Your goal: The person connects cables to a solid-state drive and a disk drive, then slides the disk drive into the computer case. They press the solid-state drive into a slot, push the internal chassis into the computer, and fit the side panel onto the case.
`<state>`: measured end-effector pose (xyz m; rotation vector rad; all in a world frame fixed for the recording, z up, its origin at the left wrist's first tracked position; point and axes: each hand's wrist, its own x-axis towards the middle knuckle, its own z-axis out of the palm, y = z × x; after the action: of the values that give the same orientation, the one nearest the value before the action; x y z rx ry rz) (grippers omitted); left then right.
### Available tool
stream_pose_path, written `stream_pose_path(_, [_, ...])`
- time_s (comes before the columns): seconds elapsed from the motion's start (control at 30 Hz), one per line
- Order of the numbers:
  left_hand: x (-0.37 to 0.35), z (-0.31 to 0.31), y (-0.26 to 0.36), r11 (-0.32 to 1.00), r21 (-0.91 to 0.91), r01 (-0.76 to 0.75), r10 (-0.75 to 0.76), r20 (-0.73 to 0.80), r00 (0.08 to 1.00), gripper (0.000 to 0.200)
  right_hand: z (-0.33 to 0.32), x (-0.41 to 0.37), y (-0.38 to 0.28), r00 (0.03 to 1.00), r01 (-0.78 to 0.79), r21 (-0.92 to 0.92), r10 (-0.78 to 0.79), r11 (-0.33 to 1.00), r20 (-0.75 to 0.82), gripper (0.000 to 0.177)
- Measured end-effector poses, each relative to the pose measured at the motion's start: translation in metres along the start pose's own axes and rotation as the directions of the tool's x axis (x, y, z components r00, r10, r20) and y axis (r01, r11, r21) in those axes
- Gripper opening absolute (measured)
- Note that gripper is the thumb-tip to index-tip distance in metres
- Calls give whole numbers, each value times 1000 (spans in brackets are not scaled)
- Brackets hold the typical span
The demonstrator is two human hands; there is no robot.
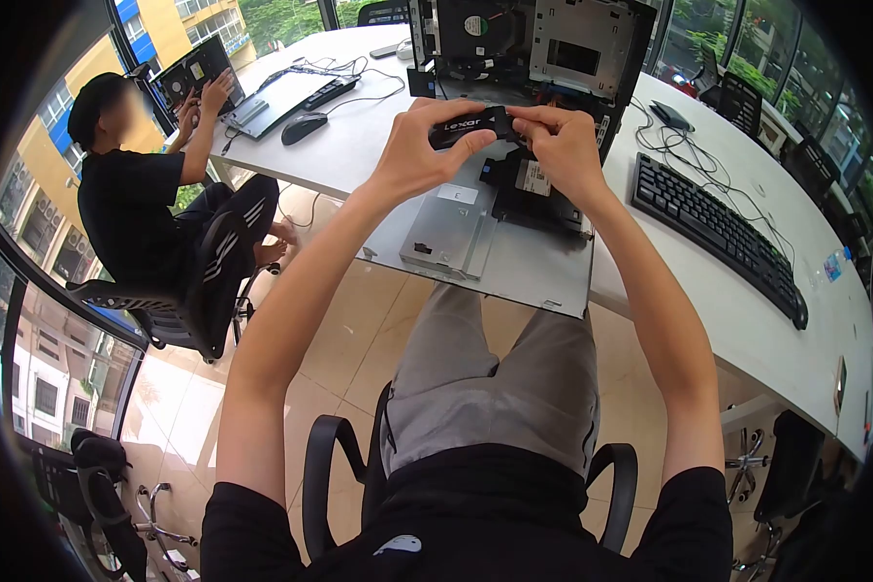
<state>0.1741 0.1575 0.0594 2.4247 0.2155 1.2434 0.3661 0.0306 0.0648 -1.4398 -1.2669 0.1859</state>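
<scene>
A small black solid-state drive marked Lexar (463, 127) is held up over an opened computer case (543, 264). My left hand (415, 145) grips its left side, thumb below and fingers along the top. At its right end, the fingers of my right hand (565, 150) are pinched together; I cannot tell whether they hold a connector or the drive's edge. Below the hands lies a black component with a white label (533, 178). A silver metal drive bay (443, 233) sits on the case's lower panel. Behind, the case's upright half (577, 48) holds a round fan or speaker part.
A black keyboard (718, 233) and tangled cables (694, 155) lie right on the white table (640, 281). A mouse (305, 128) is at left. Another person (131, 194) sits at left, hands on a separate computer part (197, 78). The case overhangs the table's front edge.
</scene>
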Motion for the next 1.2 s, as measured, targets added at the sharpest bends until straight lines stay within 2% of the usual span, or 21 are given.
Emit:
stream_pose_path(0.1, [4,-4,0,999,-34,24,-22,43,999,53,-2,7,4,998,62,93,-64,994,11,23])
stream_pose_path(0.2, [8,-9,-3,1000,-15,17,-16,72,997,57,-6,12,2,996,87,100,-89,991,17,23])
stream_pose_path(0.33, [9,-18,-10,997,-10,73,-73,68,995,59,-15,23,13,970,242,-239,-230,940,79,30])
stream_pose_path(0.4, [7,-24,-14,989,-48,143,-140,67,988,60,-20,28,18,940,341,-451,-292,825,177,35])
stream_pose_path(0.5, [5,-26,-19,975,-88,204,-198,69,978,61,-17,26,20,934,355,-652,-285,670,216,43])
stream_pose_path(0.6, [3,-22,-21,968,-145,205,-202,31,979,61,-22,32,-2,970,192,-691,-29,697,240,44])
stream_pose_path(0.7, [3,-26,-20,943,-221,247,-250,15,968,61,-32,55,27,927,217,-609,34,763,374,42])
stream_pose_path(0.73, [3,-27,-20,930,-249,271,-276,17,961,60,-35,56,30,925,224,-579,17,784,381,41])
stream_pose_path(0.8, [4,-26,-30,932,-293,214,-242,-63,968,60,-39,56,34,920,236,-517,-17,823,392,39])
stream_pose_path(0.87, [7,-29,-30,920,-337,199,-246,-104,964,60,-43,53,26,917,265,-526,-44,808,395,38])
stream_pose_path(0.97, [4,-33,-21,946,-186,264,-274,-32,961,60,-48,52,25,913,263,-464,-64,846,402,40])
stream_pose_path(1.1, [4,-17,-26,986,-120,115,-121,-45,992,57,-52,46,23,935,191,-310,-77,931,346,43])
stream_pose_path(1.2, [6,-5,-28,996,-62,67,-68,-16,998,57,-53,40,19,946,184,-232,-108,955,306,40])
